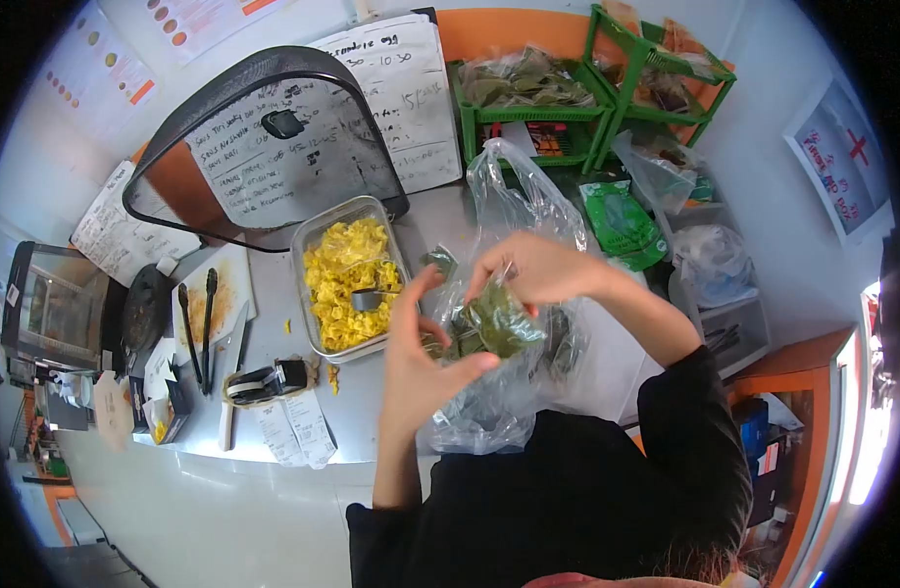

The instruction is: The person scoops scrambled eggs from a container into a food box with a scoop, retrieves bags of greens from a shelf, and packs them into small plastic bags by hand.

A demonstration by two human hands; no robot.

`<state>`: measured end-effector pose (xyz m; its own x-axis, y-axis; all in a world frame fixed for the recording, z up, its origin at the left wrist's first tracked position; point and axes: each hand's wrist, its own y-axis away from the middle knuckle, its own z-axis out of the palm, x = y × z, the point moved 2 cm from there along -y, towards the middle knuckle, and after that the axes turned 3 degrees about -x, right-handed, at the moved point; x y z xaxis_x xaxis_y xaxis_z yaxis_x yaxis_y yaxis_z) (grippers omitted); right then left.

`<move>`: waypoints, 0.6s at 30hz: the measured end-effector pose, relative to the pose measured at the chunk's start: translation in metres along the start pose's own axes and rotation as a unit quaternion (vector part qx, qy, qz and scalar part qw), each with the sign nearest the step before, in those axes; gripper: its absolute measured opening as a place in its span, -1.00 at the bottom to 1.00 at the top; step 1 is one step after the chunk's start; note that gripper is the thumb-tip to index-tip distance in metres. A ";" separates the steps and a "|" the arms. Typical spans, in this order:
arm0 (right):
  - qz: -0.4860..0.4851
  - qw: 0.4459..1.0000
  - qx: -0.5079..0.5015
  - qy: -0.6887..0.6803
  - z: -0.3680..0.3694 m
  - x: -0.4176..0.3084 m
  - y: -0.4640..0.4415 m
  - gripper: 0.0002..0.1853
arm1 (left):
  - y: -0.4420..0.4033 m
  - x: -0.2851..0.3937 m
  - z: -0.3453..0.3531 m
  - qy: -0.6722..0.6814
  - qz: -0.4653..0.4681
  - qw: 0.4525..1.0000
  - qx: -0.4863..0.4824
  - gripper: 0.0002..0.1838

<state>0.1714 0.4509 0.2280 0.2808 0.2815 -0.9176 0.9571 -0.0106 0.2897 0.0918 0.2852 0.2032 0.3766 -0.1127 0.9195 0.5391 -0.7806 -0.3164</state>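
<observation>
My right hand [536,267] pinches the top of a small clear packet of green leaves [506,321]. Close to its left side is my left hand [416,365], fingers spread and curved, thumb pointing toward the packet. Whether that thumb touches it I cannot tell. Beneath both hands a large clear plastic bag [489,416] lies on the counter, with more dark green leafy packets in it, partly hidden. To the left stands a rectangular container [298,294] of yellow food pieces [344,265], with a metal scoop [369,299] resting among them.
Further left are a cutting board [236,284], black tongs [209,328], a knife [232,363], a tape dispenser [266,380] and paper slips [295,431]. A black mesh cover [318,59] stands behind. Green racks [538,113] and a green pouch [622,223] are at the back right.
</observation>
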 end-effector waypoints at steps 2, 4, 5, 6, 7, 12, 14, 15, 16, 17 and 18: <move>-0.007 0.999 0.017 0.032 0.008 0.001 0.003 -0.83 | -0.001 0.007 0.014 -0.066 0.031 0.997 -0.017 -0.21; -0.055 0.996 0.039 0.059 0.011 0.008 0.003 -0.87 | 0.004 0.003 0.021 -0.060 -0.018 0.998 -0.020 -0.32; -0.074 0.992 0.043 0.095 0.010 0.010 0.004 -0.87 | 0.007 -0.002 0.023 -0.056 -0.044 0.997 -0.021 -0.37; -0.093 0.986 0.044 0.131 0.008 0.013 0.003 -0.86 | 0.010 -0.014 0.023 -0.002 -0.068 0.998 -0.016 -0.46; -0.112 0.978 0.046 0.167 0.007 0.016 0.003 -0.84 | 0.012 -0.026 0.022 0.053 -0.092 0.994 -0.011 -0.55; -0.119 0.989 0.027 -0.078 0.019 0.039 0.002 -0.76 | 0.019 -0.038 0.015 0.352 -0.216 0.911 -0.011 -0.80; -0.076 0.982 0.003 -0.174 0.024 0.043 0.005 -0.78 | 0.025 -0.050 0.015 0.421 -0.235 0.876 -0.015 -0.77; -0.072 0.980 0.011 -0.186 0.025 0.043 0.007 -0.79 | 0.025 -0.052 0.013 0.402 -0.247 0.881 0.043 -0.79; -0.069 0.978 0.020 -0.198 0.026 0.044 0.008 -0.81 | 0.024 -0.054 0.012 0.382 -0.258 0.882 0.101 -0.80; -0.072 0.977 0.038 -0.198 0.026 0.046 0.010 -0.81 | 0.023 -0.056 0.010 0.361 -0.267 0.880 0.157 -0.82; -0.076 0.976 0.056 -0.198 0.026 0.049 0.010 -0.81 | 0.025 -0.059 0.006 0.280 -0.204 0.914 0.211 -0.83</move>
<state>0.1969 0.4399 0.1787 0.1190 -0.1043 -0.9874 0.9854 -0.1092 0.1303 0.0873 0.2755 0.1393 -0.3014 -0.2542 0.9190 0.8354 -0.5350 0.1260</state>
